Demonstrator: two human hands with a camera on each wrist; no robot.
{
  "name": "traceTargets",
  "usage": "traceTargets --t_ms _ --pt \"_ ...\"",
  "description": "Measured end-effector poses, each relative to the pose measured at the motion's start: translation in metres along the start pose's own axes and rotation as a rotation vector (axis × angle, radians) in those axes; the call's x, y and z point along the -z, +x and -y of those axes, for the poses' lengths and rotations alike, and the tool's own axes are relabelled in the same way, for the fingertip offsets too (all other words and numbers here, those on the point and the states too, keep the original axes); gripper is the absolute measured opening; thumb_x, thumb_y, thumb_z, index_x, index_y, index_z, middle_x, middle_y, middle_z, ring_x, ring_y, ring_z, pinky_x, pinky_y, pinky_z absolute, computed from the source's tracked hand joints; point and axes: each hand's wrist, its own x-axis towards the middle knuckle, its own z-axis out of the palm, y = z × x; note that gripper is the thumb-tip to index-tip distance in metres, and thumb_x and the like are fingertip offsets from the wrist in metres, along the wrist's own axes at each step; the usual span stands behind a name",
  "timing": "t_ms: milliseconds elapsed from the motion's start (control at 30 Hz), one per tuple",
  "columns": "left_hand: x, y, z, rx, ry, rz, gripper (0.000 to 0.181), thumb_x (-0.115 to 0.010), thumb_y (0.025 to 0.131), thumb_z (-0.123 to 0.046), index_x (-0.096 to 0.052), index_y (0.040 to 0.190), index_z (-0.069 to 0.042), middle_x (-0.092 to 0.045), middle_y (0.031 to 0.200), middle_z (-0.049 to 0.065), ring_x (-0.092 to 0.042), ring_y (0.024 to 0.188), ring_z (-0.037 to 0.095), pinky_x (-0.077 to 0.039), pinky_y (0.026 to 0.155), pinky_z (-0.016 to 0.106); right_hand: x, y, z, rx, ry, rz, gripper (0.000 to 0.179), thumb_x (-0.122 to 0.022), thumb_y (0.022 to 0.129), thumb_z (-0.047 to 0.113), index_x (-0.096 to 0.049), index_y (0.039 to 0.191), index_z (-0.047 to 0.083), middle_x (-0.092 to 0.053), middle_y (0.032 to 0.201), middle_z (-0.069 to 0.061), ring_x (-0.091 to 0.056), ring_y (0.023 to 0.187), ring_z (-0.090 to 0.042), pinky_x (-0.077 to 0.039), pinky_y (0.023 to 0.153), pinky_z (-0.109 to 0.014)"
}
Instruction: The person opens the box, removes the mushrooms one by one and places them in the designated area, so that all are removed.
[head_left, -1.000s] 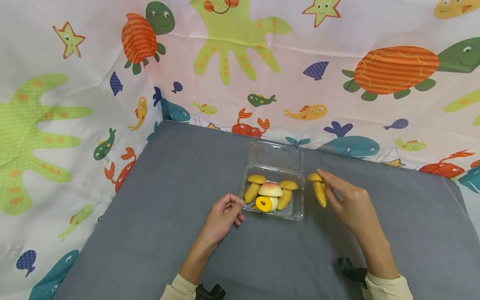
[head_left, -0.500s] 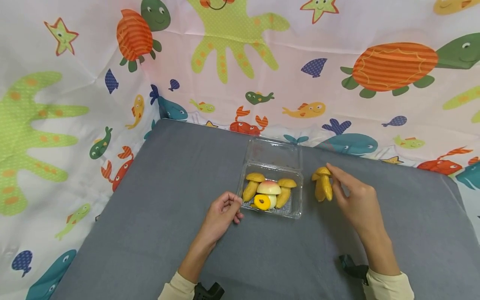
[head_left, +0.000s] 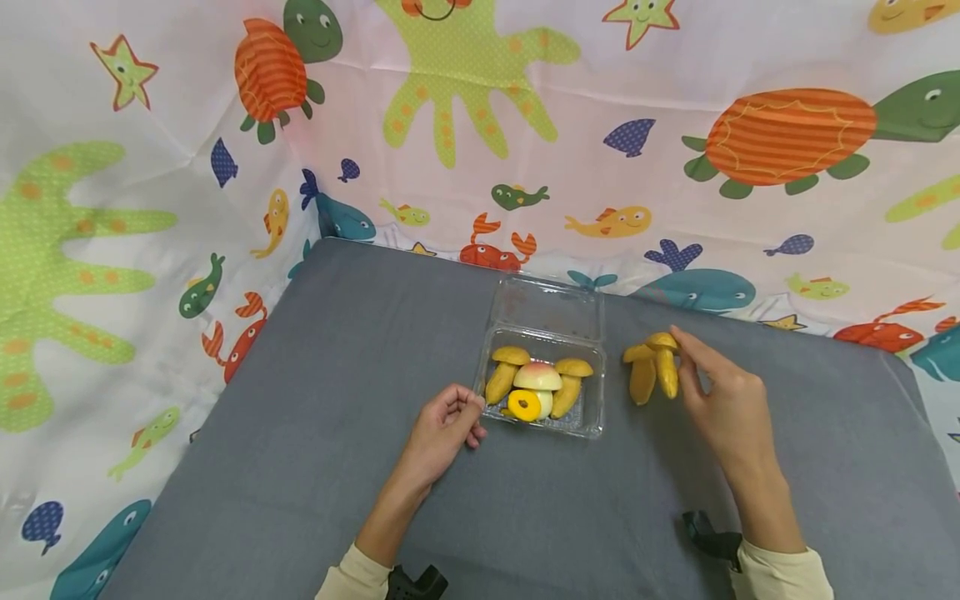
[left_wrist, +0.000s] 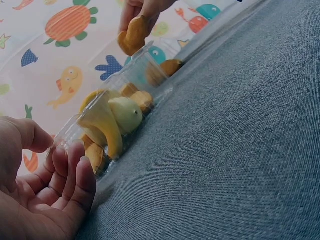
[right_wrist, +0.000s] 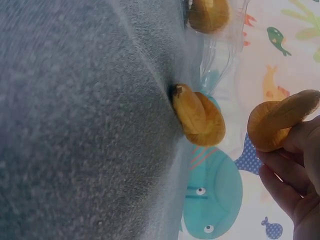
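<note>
My left hand pinches the left front corner of an open clear plastic container between thumb and curled fingers. Inside it lie a brown-yellow toy mushroom at the left, another mushroom at the right, and a pale mushroom with a reddish cap in the middle. In front of the pale one sits a yellow piece with a dark-centred round end. Up and to the right, my right hand holds a brown-yellow mushroom by its cap, off the table. A similar mushroom lies on the cloth just beside it.
The container's hinged lid is folded back toward the rear wall. Grey cloth covers the table. A curtain printed with sea animals hangs along the back and left edges.
My right hand has moved a little to the right with its mushroom, so the mushroom lying on the cloth now shows fully. The left hand keeps its hold on the container.
</note>
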Motion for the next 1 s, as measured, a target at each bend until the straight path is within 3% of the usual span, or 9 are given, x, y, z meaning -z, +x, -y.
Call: traceTargets --t_ms 367,600,767,1000 --pt "-0.001 0.001 -0.001 0.000 0.003 -0.001 0.015 -0.062 0.107 -0.014 -0.066 0.108 0.000 -0.067 0.087 0.017 -0.069 0.076 0.031 -0.060 0.068 0.027 0.002 -0.003 -0.007 -0.027 -0.028 0.008 0.048 -0.072 0.092 -0.010 -0.072 0.136 0.007 -0.076 0.122 -0.016 -0.056 0.066 -0.023 -0.027 0.059 -0.012" --pt "-0.001 0.000 0.000 0.006 0.003 0.000 0.013 -0.063 0.107 -0.015 -0.067 0.107 -0.002 -0.067 0.087 0.016 -0.069 0.075 0.028 -0.060 0.068 0.028 0.004 -0.007 -0.015 -0.008 -0.052 -0.009 0.048 -0.072 0.091 -0.010 -0.072 0.135 0.007 -0.077 0.119 -0.016 -0.067 0.071 -0.026 -0.041 0.061 -0.025" --pt "-0.001 -0.001 -0.001 0.009 -0.002 0.005 0.013 -0.063 0.106 -0.015 -0.067 0.107 -0.002 -0.067 0.087 0.016 -0.068 0.075 0.028 -0.060 0.068 0.028 0.007 -0.011 -0.021 -0.018 -0.064 -0.005 0.046 -0.072 0.091 -0.010 -0.072 0.134 0.006 -0.077 0.117 -0.018 -0.061 0.067 -0.025 -0.034 0.058 -0.020" --pt "-0.001 0.001 -0.001 0.011 -0.011 0.007 0.014 -0.062 0.107 -0.013 -0.067 0.109 0.000 -0.067 0.089 0.020 -0.069 0.076 0.028 -0.060 0.068 0.028 0.009 -0.013 -0.026 -0.030 -0.065 0.004 0.047 -0.072 0.091 -0.009 -0.071 0.136 0.005 -0.076 0.120 -0.019 -0.070 0.075 -0.030 -0.034 0.061 -0.015"
